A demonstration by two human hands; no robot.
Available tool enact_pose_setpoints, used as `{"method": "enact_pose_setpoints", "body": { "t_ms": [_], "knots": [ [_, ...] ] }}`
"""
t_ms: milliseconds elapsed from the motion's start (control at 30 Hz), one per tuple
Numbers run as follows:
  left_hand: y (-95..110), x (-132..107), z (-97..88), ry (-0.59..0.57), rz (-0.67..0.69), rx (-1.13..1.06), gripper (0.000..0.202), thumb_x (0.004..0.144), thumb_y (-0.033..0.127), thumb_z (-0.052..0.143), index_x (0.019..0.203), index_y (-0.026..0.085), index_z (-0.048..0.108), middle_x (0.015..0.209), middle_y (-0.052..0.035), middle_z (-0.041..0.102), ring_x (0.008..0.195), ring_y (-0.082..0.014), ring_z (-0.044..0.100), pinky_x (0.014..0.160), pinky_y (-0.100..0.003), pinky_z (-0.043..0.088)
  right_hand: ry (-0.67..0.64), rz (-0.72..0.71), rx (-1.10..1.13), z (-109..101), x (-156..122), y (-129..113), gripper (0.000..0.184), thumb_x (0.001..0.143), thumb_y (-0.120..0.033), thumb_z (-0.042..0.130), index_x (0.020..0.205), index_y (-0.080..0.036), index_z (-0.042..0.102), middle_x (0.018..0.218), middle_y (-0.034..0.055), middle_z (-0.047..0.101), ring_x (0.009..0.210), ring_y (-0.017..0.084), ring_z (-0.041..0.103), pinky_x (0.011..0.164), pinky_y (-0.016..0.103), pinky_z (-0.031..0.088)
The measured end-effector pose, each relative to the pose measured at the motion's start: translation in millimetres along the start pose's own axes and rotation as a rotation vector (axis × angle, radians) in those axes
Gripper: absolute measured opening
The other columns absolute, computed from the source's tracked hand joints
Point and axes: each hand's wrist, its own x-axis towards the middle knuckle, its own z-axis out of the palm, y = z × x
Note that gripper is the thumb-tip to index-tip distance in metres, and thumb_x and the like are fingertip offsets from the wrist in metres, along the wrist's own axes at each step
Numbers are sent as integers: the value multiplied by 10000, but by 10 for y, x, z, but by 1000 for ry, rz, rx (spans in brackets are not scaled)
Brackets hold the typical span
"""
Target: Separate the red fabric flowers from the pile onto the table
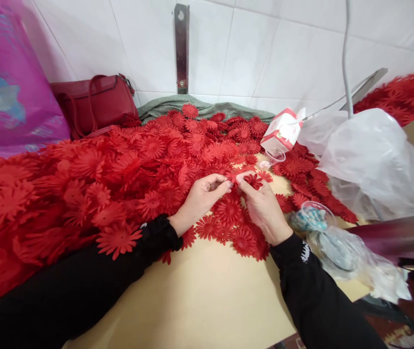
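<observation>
My left hand and my right hand meet above the table, with thumbs and fingers pinched on red fabric flower petals between them. The left thumb and forefinger grip the left edge. My right thumb presses on the near side, its other fingers partly hidden behind. Just below the hands, loose red petal pieces lie on the table. A large heap of the same red flower pieces spreads to the left and behind, some resting on my left sleeve.
A red and white box stands at the back right. Nearer are a clear tub of blue-white bits, a round container and plastic bags. A red handbag and a purple bag sit at the left, before a tiled wall.
</observation>
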Motion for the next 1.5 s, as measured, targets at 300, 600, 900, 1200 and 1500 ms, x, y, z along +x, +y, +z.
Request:
{"method": "enact_pose_setpoints", "body": {
  "t_ms": [300,600,900,1200,1500],
  "knots": [
    [19,-2,-8,34,3,-23,214,800,330,775,850,161,653,791,23,630,737,-102,550,742,-242,443,6,-85,-129,23,-39,11,209,835,-413,765,803,-223,684,766,-16,645,747,154,556,734,292,447],
    [-5,32,-45,-19,-5,8,171,804,289,732,855,159,634,782,30,577,721,-97,487,735,-241,393,124,-61,28,147,-84,34,242,838,-413,749,793,-214,618,775,-26,610,736,137,541,739,276,461],
    [78,-117,59,-133,-10,36,170,775,253,699,887,170,601,854,6,582,789,-122,532,796,-263,440,334,-61,22,-169,135,133,361,815,-475,771,757,-219,522,690,-73,484,628,108,415,634,256,377],
    [143,-91,11,30,112,135,245,961,416,541,913,185,607,961,-38,628,964,-180,581,939,-304,460,148,-586,-631,-96,-22,-166,107,983,-286,628,952,-233,716,945,43,674,928,198,625,912,370,496],
    [8,-1,-1,96,30,-82,280,841,410,760,806,165,628,811,29,589,791,-113,500,800,-236,427,2,-576,-702,-95,-29,-126,333,857,-314,806,1146,-244,655,1047,58,679,979,226,640,904,402,532]
  ]
}}
